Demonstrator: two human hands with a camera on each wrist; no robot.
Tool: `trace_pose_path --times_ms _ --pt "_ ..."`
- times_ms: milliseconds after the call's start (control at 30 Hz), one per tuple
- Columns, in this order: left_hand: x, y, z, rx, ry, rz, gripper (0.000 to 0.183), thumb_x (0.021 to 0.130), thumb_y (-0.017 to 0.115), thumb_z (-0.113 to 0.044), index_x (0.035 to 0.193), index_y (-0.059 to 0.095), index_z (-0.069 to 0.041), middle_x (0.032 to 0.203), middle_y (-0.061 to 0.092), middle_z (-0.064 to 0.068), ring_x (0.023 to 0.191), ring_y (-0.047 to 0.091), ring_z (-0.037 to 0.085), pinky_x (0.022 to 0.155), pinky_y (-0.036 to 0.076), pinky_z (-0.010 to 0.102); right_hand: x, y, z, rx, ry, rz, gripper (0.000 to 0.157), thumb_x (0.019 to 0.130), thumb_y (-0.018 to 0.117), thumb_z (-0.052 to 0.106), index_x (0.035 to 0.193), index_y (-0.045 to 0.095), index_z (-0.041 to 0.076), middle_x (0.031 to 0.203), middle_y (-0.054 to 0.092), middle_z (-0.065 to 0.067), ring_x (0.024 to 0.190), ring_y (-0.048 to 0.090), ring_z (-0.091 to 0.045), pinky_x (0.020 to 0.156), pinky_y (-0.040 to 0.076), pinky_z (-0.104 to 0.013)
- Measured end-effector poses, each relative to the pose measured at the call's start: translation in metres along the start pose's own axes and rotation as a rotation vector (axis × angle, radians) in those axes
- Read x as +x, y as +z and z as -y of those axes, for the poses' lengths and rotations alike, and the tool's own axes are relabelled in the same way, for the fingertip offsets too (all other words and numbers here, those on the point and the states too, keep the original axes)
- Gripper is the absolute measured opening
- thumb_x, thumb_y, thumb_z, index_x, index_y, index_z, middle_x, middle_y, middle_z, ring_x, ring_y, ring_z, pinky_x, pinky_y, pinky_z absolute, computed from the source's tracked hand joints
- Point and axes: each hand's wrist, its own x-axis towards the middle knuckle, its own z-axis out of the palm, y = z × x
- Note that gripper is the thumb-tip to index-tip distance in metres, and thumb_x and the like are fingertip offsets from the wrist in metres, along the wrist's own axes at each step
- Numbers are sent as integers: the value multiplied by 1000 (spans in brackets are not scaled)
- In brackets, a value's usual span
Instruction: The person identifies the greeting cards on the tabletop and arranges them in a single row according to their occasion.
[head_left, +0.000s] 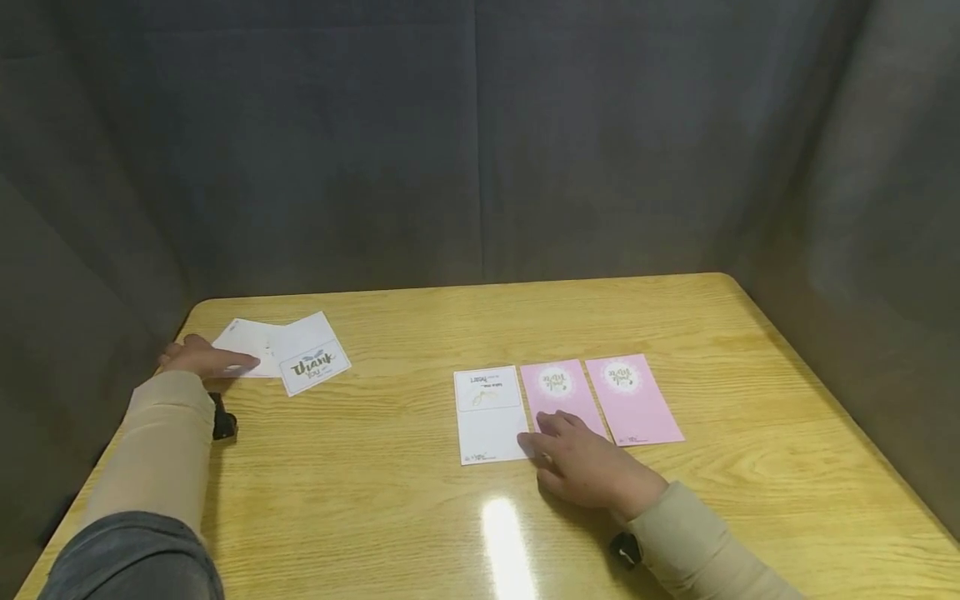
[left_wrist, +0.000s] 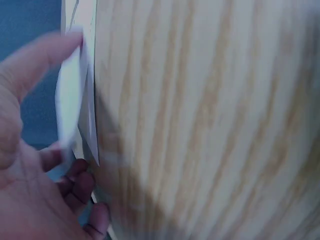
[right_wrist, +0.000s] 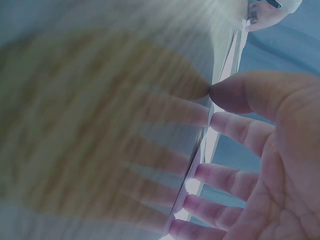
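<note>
Closest to us is the dark cuff (head_left: 135, 558) at the bottom left, worn over the tan left sleeve (head_left: 161, 442). The tan right sleeve (head_left: 705, 542) comes in from the bottom right. Between them, a bright shiny patch (head_left: 506, 542) sits on the yellow wooden table (head_left: 360, 483).

A bit farther in is the right hand (head_left: 588, 462). Its fingers are spread and only a little bent, with the tips down at the cards. They touch the near right corner of a white card with gold (head_left: 487, 429) and cover the near end of the middle pink card (head_left: 566, 396). The last pink card (head_left: 633, 404) lies on the other side. These three lie in a row, just beside each other (they look like three little doors).

Farther back, near the left edge of the table, is the left hand (head_left: 202, 358). It pinches the left white card (head_left: 243, 342) between thumb and fingers, and the left wrist view shows that card bent up. The "Thank" card (head_left: 315, 354) lies tilted, and its left side seems to sit on top of the pinched one.

Past the far edge of the table hangs a dark gray curtain (head_left: 337, 158).
</note>
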Motion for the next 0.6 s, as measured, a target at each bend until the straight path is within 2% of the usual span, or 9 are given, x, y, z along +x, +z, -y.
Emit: trace_pose_path --times_ms 100,167,267,367,467,533,600 --pt "-2 0 10 -68 22 -95 97 91 59 -35 150 7 22 146 13 51 134 19 64 107 30 70 1 2 0 -19 -27 -5 45 95 63 14 137 63 -2 140 53 -34 131 48 -53 109 39 -61" --pt "-6 1 13 -142 42 -195 72 92 48 -24 141 26 23 134 32 45 122 35 57 97 40 64 2 2 -1 -42 -49 -15 44 94 64 13 135 63 -2 138 54 -33 129 50 -52 109 40 -60" --pt "-11 1 14 -304 82 -344 51 95 42 -18 130 39 19 122 43 34 110 44 45 84 44 51 3 1 -1 -40 -45 -9 45 93 64 12 135 63 -3 139 53 -33 130 49 -52 109 39 -60" --pt "-14 -2 10 -444 109 -472 43 98 41 -16 128 43 14 116 47 25 103 46 35 75 41 38 3 -1 0 -10 -4 11 47 94 64 13 137 61 -3 143 50 -34 133 46 -54 110 37 -62" --pt "-15 -6 4 -525 128 -590 34 97 43 -14 122 49 9 106 48 14 91 45 22 70 36 31 3 -3 2 5 18 23 47 94 63 13 138 61 -2 145 48 -35 135 44 -54 111 36 -62" --pt "-17 -9 0 -537 131 -625 35 97 45 -14 125 50 7 103 48 9 88 43 18 70 36 29 3 -3 2 5 21 23 47 94 63 13 138 61 -2 145 48 -35 135 44 -54 111 36 -62" --pt "-18 -12 -2 -523 138 -637 43 96 47 -13 135 50 6 111 51 12 95 47 19 73 38 29 4 -2 2 4 22 22 46 94 63 13 138 61 -2 145 48 -34 135 44 -54 111 36 -62"
